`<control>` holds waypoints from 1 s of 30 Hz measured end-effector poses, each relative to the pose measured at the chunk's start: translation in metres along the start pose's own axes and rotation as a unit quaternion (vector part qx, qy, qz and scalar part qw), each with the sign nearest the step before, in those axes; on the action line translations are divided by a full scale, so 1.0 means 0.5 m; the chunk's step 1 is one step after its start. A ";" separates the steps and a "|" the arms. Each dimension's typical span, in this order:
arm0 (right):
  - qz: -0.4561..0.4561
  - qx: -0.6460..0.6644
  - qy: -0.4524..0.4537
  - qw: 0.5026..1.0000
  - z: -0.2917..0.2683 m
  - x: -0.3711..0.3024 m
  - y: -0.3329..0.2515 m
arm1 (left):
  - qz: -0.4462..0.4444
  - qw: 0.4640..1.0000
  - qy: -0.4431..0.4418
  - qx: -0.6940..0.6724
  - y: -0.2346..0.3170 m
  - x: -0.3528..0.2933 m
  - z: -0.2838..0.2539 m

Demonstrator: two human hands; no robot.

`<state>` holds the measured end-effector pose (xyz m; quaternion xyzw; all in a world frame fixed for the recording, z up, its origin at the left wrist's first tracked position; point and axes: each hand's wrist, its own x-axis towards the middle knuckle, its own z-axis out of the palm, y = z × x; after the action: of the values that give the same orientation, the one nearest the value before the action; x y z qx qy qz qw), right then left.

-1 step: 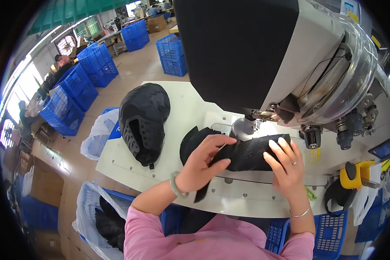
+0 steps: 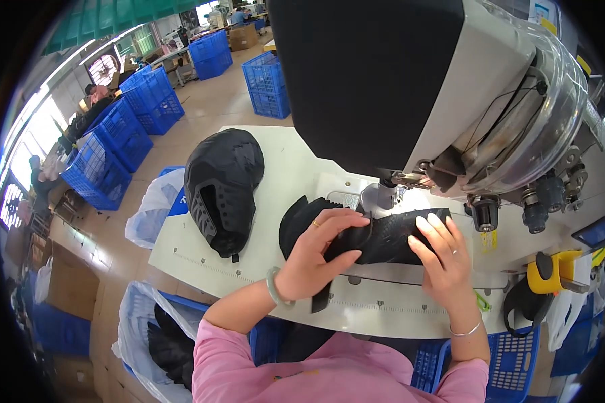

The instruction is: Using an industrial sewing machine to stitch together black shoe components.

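A black shoe upper (image 2: pixel 386 238) lies on the white work table (image 2: pixel 202 258), right under the foot of a big sewing machine (image 2: pixel 417 87). My left hand (image 2: pixel 316 252) curls around the upper's left part, with a ring on one finger and a pale bangle on the wrist. My right hand (image 2: pixel 444 258) lies with fingers flat on the upper's right end, pressing it to the table. The needle area (image 2: pixel 378 198) stands just behind the upper, between my two hands.
A pile of black shoe uppers (image 2: pixel 222 188) sits on the table's left part. Plastic bags (image 2: pixel 154 208) hang beside the table, one lower bag (image 2: pixel 161 342) holding black pieces. Blue crates (image 2: pixel 121 134) line the floor at left. A yellow tool (image 2: pixel 551 272) sits at right.
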<state>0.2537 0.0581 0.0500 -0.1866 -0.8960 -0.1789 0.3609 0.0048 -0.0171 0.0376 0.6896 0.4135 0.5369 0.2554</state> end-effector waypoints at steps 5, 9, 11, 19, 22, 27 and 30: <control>0.000 0.036 -0.031 0.999 -0.017 0.023 0.002 | 0.052 0.989 0.035 0.134 0.021 0.012 0.013; -0.018 0.036 -0.066 0.997 -0.027 0.041 -0.002 | 0.069 0.984 0.050 0.160 0.032 0.022 0.015; -0.014 0.050 -0.059 0.997 -0.026 0.041 -0.004 | 0.073 0.981 0.035 0.175 0.041 0.030 0.019; 0.003 0.066 -0.069 0.995 -0.016 0.020 0.002 | 0.102 0.960 0.009 0.259 0.053 0.050 0.027; 0.003 0.069 -0.076 0.995 -0.016 0.018 0.002 | 0.110 0.956 0.009 0.271 0.058 0.054 0.028; 0.017 0.094 -0.080 0.992 -0.015 0.018 0.004 | 0.112 0.948 0.006 0.297 0.067 0.062 0.029; 0.017 0.099 -0.071 0.992 -0.011 0.019 0.007 | 0.108 0.947 0.009 0.303 0.067 0.064 0.030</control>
<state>0.2524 0.0607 0.0612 -0.1771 -0.9294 -0.0696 0.3164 0.0317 -0.0062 0.0769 0.7700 0.4821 0.4170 -0.0285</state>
